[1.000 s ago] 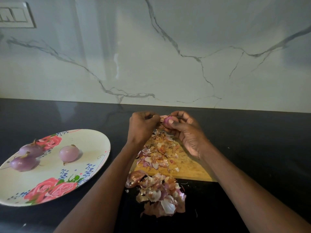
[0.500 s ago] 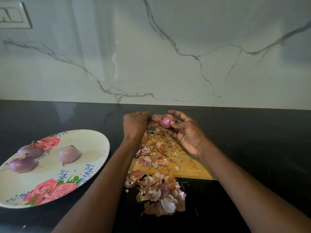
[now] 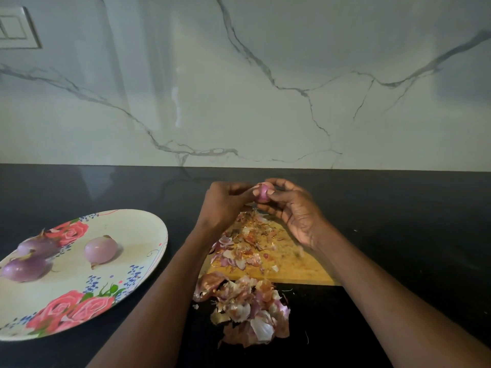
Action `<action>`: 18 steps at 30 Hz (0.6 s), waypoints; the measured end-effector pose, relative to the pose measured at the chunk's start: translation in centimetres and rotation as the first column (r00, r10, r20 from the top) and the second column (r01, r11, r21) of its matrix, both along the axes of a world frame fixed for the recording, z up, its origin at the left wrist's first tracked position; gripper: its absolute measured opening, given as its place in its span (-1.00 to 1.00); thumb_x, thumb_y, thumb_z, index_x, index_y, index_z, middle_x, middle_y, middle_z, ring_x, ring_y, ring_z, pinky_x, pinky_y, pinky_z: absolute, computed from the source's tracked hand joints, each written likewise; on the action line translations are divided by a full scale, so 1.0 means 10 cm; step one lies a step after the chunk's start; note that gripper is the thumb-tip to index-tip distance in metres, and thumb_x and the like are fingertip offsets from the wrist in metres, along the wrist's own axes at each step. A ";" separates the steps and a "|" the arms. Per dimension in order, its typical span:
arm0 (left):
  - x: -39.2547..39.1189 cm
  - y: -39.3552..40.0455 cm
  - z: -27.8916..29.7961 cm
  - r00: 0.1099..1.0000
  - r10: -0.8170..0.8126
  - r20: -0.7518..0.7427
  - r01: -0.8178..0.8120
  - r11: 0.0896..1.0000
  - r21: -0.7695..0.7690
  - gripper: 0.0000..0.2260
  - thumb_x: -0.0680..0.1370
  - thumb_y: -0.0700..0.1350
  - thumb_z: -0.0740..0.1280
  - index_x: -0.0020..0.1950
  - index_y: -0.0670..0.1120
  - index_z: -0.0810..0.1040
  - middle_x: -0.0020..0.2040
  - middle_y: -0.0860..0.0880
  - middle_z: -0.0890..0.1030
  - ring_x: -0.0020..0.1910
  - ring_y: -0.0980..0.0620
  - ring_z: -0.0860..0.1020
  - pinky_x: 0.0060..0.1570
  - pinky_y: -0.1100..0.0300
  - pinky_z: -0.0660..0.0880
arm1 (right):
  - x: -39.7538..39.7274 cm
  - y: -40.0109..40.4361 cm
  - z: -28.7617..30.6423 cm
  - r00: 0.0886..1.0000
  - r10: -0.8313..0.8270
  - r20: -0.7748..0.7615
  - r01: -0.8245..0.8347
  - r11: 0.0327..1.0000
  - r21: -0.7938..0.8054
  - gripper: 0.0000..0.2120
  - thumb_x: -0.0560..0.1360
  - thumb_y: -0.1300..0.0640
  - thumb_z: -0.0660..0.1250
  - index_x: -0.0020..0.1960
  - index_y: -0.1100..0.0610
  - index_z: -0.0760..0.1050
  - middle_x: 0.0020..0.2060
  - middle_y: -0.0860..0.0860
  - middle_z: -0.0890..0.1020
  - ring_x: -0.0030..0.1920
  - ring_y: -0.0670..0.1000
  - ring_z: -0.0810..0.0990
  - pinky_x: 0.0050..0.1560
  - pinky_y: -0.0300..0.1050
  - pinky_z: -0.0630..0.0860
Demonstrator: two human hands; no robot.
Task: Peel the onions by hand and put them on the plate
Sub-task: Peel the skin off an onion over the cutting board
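Peel heap: a loose pile of onion skins (image 3: 247, 312) lies on the black counter (image 3: 398, 235) near its front edge, just in front of the cutting board.
Cutting board: the wooden board (image 3: 300, 272) sits mid-counter, its near edge touching the heap, with smaller skin scraps (image 3: 247, 245) scattered over its left half.
Plate: the flowered plate (image 3: 148, 235) rests toward the counter's left edge, well apart from the board.
Peeled onions: three onions (image 3: 101, 251) already lie on the plate's left part, two of them close together and the third apart to their right.
Right hand: the right hand (image 3: 295, 211) cradles the small onion (image 3: 261, 193) above the board's far end, thumb and fingertips curled round it.
Left hand: the left hand (image 3: 225, 200) is curled, its fingertips meeting the onion's left side; it seems to be pinching at skin, though the pinch itself is too small to make out.
Step in hand: probably stripping the last dry skin from this fourth onion.
Doing it well: hold the onion steady with the right hand and turn it a little at a time; catch a loose edge near the tip and pull along the curve so the skin comes off in strips; keep the work over the board so scraps fall there.
Far side: marble-look wall (image 3: 265, 102) behind the counter's back edge, with a switch plate (image 3: 16, 30) at upper left.
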State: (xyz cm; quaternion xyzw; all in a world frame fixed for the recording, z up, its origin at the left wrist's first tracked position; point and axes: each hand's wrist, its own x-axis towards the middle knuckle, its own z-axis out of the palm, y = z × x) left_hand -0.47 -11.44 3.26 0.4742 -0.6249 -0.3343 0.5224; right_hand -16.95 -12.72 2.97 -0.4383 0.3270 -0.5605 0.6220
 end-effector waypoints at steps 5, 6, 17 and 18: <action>-0.01 -0.01 -0.03 0.981 0.133 0.141 -0.113 0.984 -0.140 -0.85 0.61 -0.17 0.38 0.12 -0.13 0.70 -0.08 -0.01 0.73 -0.13 0.08 0.70 -0.01 0.02 0.66 | 0.03 0.00 -0.02 1.000 -0.010 -0.011 0.010 1.000 0.017 -0.74 0.48 0.44 0.35 0.14 0.26 0.57 -0.03 0.22 0.70 -0.10 0.16 0.71 -0.11 -0.10 0.67; -0.02 -0.01 -0.04 0.974 0.150 0.171 -0.121 0.978 -0.168 -0.84 0.61 -0.17 0.38 0.13 -0.13 0.70 -0.07 0.00 0.73 -0.13 0.09 0.69 -0.02 0.02 0.66 | 0.03 0.01 -0.02 1.000 -0.008 -0.016 0.008 1.000 0.017 -0.74 0.48 0.43 0.35 0.14 0.25 0.57 -0.03 0.22 0.70 -0.11 0.15 0.71 -0.12 -0.10 0.67; -0.02 0.00 -0.05 0.899 0.266 0.348 -0.127 0.919 -0.372 -0.88 0.59 -0.18 0.39 0.04 -0.18 0.71 -0.08 -0.07 0.70 -0.15 0.02 0.63 -0.09 0.01 0.61 | 0.06 0.05 -0.03 0.999 0.004 -0.043 -0.004 1.000 0.006 -0.67 0.44 0.48 0.40 0.14 0.22 0.60 0.10 0.22 0.66 -0.13 0.05 0.72 -0.21 -0.16 0.65; -0.01 0.00 -0.06 0.901 0.270 0.340 -0.137 0.920 -0.368 -0.88 0.58 -0.18 0.39 0.01 -0.18 0.71 -0.12 -0.07 0.69 -0.17 0.01 0.62 -0.12 -0.04 0.60 | 0.06 0.04 -0.02 0.999 0.005 -0.039 -0.004 1.000 0.013 -0.67 0.45 0.48 0.39 0.14 0.21 0.60 0.11 0.22 0.67 -0.13 0.06 0.72 -0.19 -0.14 0.67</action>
